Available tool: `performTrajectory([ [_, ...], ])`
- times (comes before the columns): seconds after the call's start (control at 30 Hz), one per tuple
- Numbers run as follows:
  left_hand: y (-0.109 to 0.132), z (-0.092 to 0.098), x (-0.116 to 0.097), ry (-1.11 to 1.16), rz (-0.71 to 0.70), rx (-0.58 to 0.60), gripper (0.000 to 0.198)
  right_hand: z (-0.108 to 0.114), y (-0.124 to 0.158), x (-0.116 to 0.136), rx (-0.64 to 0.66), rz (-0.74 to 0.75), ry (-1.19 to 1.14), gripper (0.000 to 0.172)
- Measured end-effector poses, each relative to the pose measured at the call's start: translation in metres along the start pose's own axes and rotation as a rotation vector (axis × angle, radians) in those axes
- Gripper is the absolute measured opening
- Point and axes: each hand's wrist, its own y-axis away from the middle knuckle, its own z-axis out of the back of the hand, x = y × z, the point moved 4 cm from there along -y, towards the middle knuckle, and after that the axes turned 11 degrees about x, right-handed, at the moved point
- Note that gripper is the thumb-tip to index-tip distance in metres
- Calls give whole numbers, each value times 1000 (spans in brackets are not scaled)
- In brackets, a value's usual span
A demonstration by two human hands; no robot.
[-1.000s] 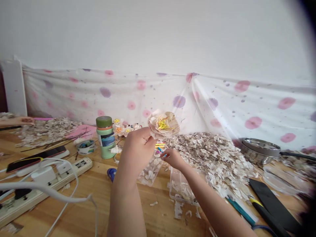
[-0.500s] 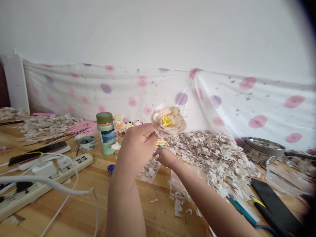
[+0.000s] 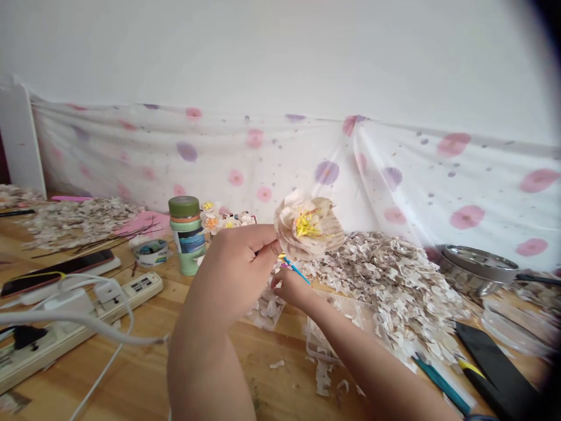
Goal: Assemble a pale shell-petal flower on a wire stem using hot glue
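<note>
My left hand is closed, its thumb and fingers pinching an artificial flower from below. The flower has wide cream petals and a cluster of yellow stamens, and its face is turned toward me. Lower and farther right, my right hand is closed on a thin blue stick, perhaps a pen or tweezers. The stick slants across the top of the hand. Beneath my right hand and forearm are small clear plastic trays with pale petals in them.
A large heap of dry petals covers the right side. Beyond it stand a steel pan and a black-and-yellow cutter. On the left are a green jar, a tape roll and a power strip with cables. Finished flowers stand behind.
The blue stick, mostly hidden before, now lies in my right hand and sticks out toward the right. My left hand and the flower have shifted slightly in view, the flower right and down.
</note>
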Motion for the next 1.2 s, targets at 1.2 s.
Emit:
performTrajectory([
  [1.2,-23,-81,-3,527,164,399,34,117,187,-1,-658,386,-790,24],
])
